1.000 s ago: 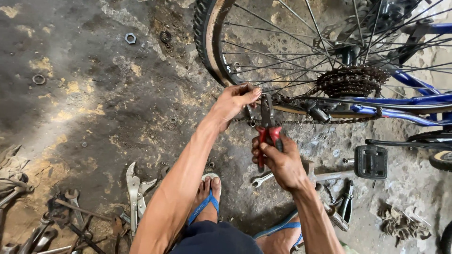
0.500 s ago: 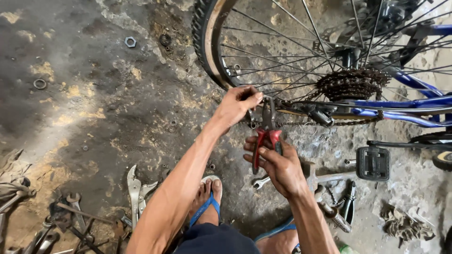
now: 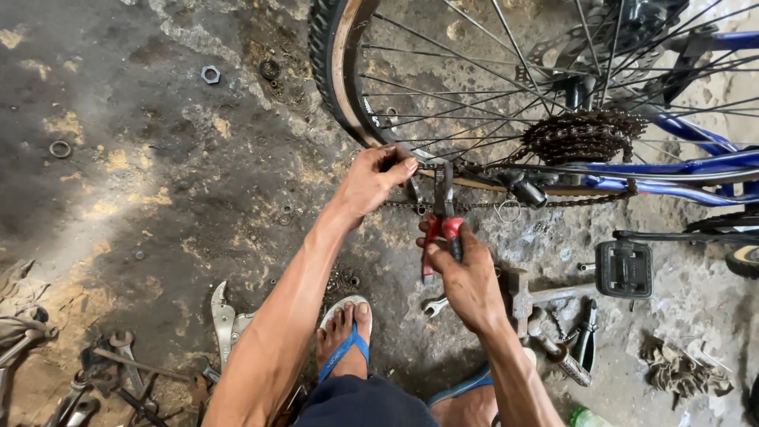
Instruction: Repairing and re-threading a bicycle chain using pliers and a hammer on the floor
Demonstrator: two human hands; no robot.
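Below the spoked bicycle wheel [image 3: 474, 87], the left hand [image 3: 371, 178] pinches the rusty chain [image 3: 474, 204]. The right hand [image 3: 466, 273] is clenched around red-handled steel pliers [image 3: 441, 213].

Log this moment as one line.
left hand: holds chain | right hand: grips pliers on chain | wheel: beside

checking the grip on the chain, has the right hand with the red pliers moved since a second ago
No. The right hand with the red-handled pliers is still just below the chain, left of the cogs; the small shift matches the camera's.
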